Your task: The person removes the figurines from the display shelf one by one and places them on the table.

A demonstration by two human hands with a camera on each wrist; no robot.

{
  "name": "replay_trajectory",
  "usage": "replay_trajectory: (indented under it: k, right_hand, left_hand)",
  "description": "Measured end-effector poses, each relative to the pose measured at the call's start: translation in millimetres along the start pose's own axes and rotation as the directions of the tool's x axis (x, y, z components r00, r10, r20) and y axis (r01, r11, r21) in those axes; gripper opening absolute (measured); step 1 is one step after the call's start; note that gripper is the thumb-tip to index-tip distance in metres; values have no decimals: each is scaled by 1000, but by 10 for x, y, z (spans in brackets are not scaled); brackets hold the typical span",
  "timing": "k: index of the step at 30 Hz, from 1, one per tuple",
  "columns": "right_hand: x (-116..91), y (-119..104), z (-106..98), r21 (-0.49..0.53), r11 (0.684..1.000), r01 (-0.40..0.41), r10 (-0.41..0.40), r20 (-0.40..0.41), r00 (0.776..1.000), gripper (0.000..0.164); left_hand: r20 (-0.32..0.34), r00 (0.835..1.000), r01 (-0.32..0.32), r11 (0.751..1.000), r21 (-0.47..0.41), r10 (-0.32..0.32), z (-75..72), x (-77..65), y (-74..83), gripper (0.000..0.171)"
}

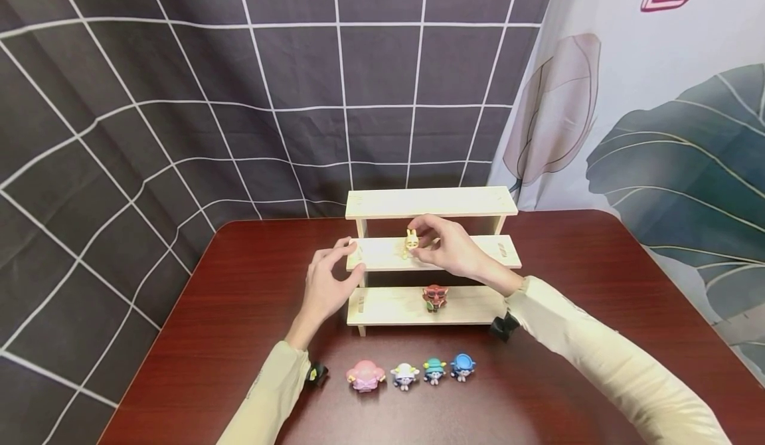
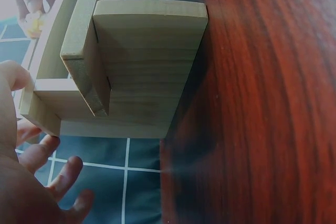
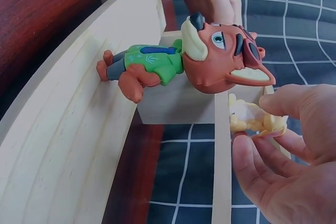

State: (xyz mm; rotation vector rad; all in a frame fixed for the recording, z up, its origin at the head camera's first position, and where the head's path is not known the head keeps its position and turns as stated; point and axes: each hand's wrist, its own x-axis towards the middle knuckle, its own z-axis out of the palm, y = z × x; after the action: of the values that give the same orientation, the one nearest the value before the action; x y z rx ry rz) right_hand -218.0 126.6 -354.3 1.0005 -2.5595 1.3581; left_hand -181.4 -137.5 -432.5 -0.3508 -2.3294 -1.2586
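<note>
A small yellow figurine with long upright ears (image 1: 412,240) is pinched between the thumb and fingers of my right hand (image 1: 451,249). It stands upright with its feet at the middle board of a three-tier wooden shelf (image 1: 382,254). At the left end of that same board, my left hand (image 1: 323,285) holds the board's end, thumb on one side and fingers on the other, as the left wrist view also shows. A fox figurine (image 3: 210,66) in a green shirt, sunglasses on its head, stands on the lowest board, below the right hand.
In front of the shelf, a row of figurines stands on the dark red table (image 1: 239,339): a pink one (image 1: 366,376), a white one (image 1: 404,376), a teal one (image 1: 434,370) and a blue one (image 1: 463,367). A dark checked curtain (image 1: 299,133) hangs behind.
</note>
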Motion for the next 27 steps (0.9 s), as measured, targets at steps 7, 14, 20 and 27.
replay_trajectory:
  k: [7, 14, 20, 27]
  right_hand:
    - [-76, 7, -52, 6, 1000, -18, 18, 1, 1000, 37]
    - [-185, 17, -131, -7, 1000, -28, 28, -26, 999, 37]
    - [-296, 22, -203, -35, 998, -49, 48, -40, 998, 38]
    - [-392, 14, -278, -48, 998, -46, 44, -46, 998, 39]
  left_hand:
    - [-4, 1000, -10, 1000, 0, 10, 5, -5, 1, 41]
    - [0, 1000, 1, 1000, -2, -1, 2, -12, 0, 42]
    - [1, 1000, -7, 1000, -7, 7, 2, -7, 9, 42]
    - [2, 1000, 0, 1000, -10, 0, 4, -2, 18, 42]
